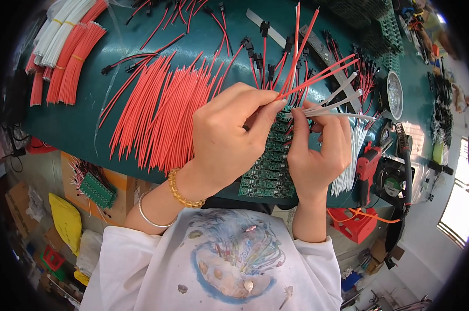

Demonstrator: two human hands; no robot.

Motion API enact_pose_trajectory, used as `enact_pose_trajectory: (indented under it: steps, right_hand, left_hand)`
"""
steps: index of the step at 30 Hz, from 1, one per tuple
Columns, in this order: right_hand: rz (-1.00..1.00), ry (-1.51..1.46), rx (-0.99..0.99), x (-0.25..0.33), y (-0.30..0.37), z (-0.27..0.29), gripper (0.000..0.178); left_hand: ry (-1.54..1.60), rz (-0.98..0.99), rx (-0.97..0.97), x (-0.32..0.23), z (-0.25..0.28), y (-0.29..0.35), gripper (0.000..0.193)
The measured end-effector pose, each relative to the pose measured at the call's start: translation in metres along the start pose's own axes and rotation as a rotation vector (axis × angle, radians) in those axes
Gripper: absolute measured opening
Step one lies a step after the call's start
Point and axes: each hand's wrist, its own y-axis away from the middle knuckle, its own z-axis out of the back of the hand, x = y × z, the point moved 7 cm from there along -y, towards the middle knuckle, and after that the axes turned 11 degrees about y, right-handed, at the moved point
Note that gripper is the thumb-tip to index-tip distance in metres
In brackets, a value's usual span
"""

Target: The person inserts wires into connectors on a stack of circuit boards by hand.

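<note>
My left hand (229, 137) pinches several thin red wires (317, 72) between thumb and fingers; they fan up and to the right. My right hand (320, 150) pinches a few white wires (338, 101) that point right. The two hands meet fingertip to fingertip above a panel of small green circuit boards (268, 176) lying on the dark green table (63, 129). A wide spread of loose red wires (162, 114) lies just left of my left hand.
Bundles of red and white wires (63, 46) lie at the far left. Black-plug red leads (260, 57) are scattered behind. A pile of white wires (351, 160), a soldering iron (403, 150), a metal dish (394, 95) and a red tool (366, 168) stand right.
</note>
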Motion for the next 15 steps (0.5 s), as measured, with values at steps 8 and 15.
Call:
enact_pose_trajectory:
  steps: [8, 15]
  right_hand:
    - [0.005, -0.030, 0.000, -0.0013, 0.0009, -0.0005, 0.023]
    - [-0.025, -0.015, 0.027, -0.0004, 0.0002, -0.0031, 0.025]
  left_hand:
    - [0.006, 0.006, 0.009, 0.0012, -0.0020, 0.0010, 0.010]
    - [-0.004, -0.104, -0.040, 0.0047, -0.0050, 0.0035, 0.007]
